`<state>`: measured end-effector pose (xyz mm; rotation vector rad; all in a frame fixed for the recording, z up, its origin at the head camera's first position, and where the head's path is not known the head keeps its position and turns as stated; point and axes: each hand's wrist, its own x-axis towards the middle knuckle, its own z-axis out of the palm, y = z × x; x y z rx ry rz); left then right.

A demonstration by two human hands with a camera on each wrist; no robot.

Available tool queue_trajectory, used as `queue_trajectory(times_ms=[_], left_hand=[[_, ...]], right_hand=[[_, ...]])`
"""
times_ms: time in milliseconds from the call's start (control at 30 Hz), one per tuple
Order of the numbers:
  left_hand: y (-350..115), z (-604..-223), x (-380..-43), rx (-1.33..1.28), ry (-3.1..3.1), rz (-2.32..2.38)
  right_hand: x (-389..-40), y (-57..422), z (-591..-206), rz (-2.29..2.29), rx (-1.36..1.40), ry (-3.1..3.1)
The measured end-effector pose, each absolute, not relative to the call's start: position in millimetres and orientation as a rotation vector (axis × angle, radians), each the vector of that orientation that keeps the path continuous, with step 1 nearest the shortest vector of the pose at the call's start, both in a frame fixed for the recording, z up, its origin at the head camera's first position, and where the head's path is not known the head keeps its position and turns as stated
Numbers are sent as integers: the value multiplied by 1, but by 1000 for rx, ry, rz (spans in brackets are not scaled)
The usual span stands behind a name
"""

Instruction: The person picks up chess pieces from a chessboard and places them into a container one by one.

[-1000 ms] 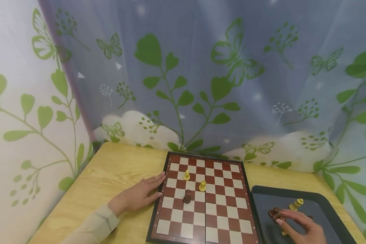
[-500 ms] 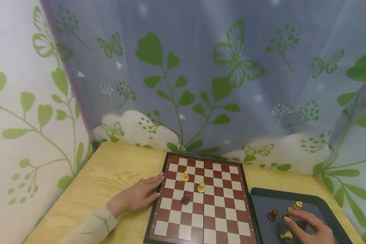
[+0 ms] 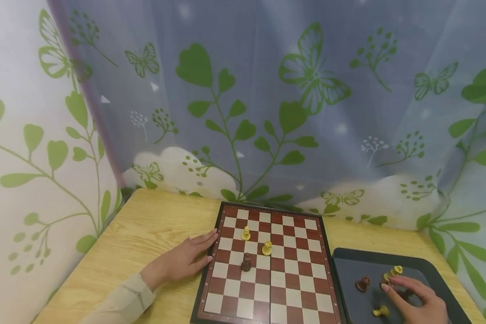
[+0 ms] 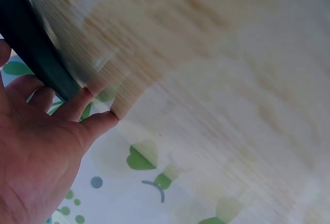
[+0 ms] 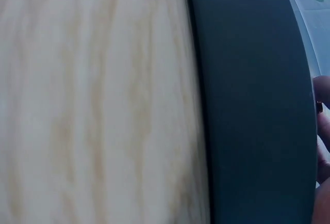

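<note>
In the head view my left hand (image 3: 182, 261) rests with extended fingertips at the left edge of a red-and-white chessboard (image 3: 281, 303); the left wrist view shows its fingers (image 4: 98, 125) beside the board's dark side. My right hand (image 3: 423, 301) is over a dark tray (image 3: 354, 255), thumb and fingertips pinching a dark brown chess piece (image 3: 385, 284), mostly hidden. Around it in the tray lie a dark brown chess piece (image 3: 363, 284), a yellow one (image 3: 381, 311) and another yellow one (image 3: 396, 270). Another dark piece is partly hidden under the hand.
Two yellow chess pieces, a bishop-like one (image 3: 246, 233) and a knight-like one (image 3: 267, 248), stand on the board's left half with a dark brown piece (image 3: 246, 262). The wooden table (image 3: 166, 211) meets a patterned curtain (image 3: 259, 112) behind. The tray adjoins the board's right side.
My right hand has shifted right within the tray, away from the dark piece at its left, which now lies apart. The left hand and the pieces on the board stay put.
</note>
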<state>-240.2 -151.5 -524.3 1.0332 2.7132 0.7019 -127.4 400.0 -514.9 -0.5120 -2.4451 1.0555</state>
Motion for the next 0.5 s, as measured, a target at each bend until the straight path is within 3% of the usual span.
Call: queue_trajectory(times_ms=[500], left_hand=[[-150, -524, -240, 1061, 2722, 709]], right_hand=[[-128, 405, -517, 927, -474, -2562]])
